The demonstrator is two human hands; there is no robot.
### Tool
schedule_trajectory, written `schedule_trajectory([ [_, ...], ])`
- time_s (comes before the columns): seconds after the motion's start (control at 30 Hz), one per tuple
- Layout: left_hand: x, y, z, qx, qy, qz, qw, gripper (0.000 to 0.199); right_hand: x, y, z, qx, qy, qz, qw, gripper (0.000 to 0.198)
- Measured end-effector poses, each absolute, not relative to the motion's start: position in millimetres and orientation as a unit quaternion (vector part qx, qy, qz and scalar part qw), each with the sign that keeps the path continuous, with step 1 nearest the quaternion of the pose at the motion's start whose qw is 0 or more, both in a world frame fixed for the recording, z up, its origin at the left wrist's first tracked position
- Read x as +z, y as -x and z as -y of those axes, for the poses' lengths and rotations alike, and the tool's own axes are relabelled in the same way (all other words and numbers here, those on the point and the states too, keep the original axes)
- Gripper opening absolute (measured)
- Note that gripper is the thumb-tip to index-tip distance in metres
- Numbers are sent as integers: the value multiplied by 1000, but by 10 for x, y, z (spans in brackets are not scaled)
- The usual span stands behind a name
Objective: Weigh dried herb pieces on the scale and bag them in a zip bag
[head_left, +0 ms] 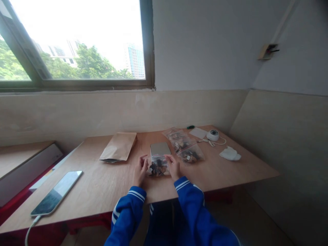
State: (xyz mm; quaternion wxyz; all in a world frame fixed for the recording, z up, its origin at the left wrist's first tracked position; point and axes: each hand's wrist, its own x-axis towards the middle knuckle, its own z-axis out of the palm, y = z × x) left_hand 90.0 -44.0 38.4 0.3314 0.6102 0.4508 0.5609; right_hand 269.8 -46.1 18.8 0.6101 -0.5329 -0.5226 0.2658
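Blue sleeves [192, 201] flank a clear bag [159, 168] over the tabletop [102, 191]: right hand [174, 168] pinching its top corner, left hand [140, 169] curled alongside, grip unclear. Apparently bag-handling; the next move calls for steady fingers.

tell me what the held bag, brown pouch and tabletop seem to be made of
Held bag: probably plastic, clear and glossy; its contents show through.
Brown pouch: likely kraft paper, matte, given its opaque tan face.
Tabletop: wood or laminate, satin; faint grain fits either.
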Motion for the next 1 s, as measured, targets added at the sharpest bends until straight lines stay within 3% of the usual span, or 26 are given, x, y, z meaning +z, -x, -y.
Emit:
schedule_trajectory([
  [0.37, 358, -877, 425, 585, -579, -496, 277, 30, -4, -2763, 363, 261, 553, 503, 611, 44],
  [0.67, 366, -912, 442, 571, -558, -471, 375, 31, 28, -2805, 442, 205, 595, 461, 626, 45],
  [1.0, 314, -883, 412, 565, -583, -441, 381, 35, 12, -2875, 423, 264, 561, 393, 679, 44],
])
